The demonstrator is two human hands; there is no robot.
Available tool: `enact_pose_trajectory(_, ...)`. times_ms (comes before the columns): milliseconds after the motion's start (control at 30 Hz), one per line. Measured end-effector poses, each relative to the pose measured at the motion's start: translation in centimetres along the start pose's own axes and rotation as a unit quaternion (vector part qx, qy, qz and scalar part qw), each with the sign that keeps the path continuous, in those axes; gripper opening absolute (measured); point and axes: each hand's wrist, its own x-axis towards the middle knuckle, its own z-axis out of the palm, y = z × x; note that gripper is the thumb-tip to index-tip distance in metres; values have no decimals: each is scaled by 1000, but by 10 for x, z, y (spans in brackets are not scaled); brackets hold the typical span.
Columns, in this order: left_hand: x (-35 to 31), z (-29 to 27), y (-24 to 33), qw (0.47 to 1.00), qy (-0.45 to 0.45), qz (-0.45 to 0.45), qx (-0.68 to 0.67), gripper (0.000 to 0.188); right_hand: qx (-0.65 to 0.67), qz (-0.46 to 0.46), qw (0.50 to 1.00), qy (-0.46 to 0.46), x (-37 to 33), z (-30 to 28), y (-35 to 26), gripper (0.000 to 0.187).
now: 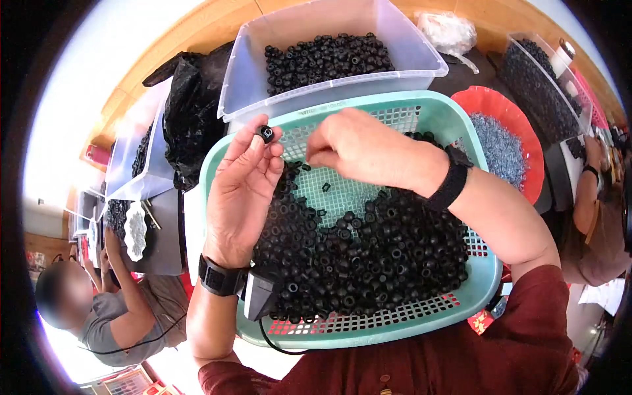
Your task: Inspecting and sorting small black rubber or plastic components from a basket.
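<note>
Between the thumb and index finger of my left hand (240, 178) is a small round black part (265, 133) with a pale ring showing in its opening. The other fingers of that hand curl loosely beneath it. My right hand (362, 148) is beside it, over the far half of the green plastic basket (487, 280). Its fingertips are pinched together and point toward my left hand; what they hold, if anything, is hidden. Many black ring-shaped parts (368, 263) are heaped in the near half of the basket, with a few scattered on its mesh bottom.
Behind the basket stands a clear bin (401, 82) of black parts. A red bowl (532, 155) with blue-grey small pieces lies to the right, near another bin (546, 92). A black plastic bag (191, 122) hangs at left. People work at both sides.
</note>
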Motion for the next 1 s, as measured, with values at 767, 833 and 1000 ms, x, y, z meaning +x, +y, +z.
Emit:
enact_pose_trajectory(767, -5, 10, 2, 999, 1, -8, 36, 27, -51, -11, 997, -51, -5, 18, -5, 4)
enact_pose_trajectory(833, -8, 8, 4, 999, 19, 9, 47, 25, 96, -15, 990, 102, 2, -8, -24, 6)
enact_pose_trajectory(1000, -3, 13, -1, 996, 47, 0, 74, 24, 166, -77, 953, 241, 5, -23, -20, 9)
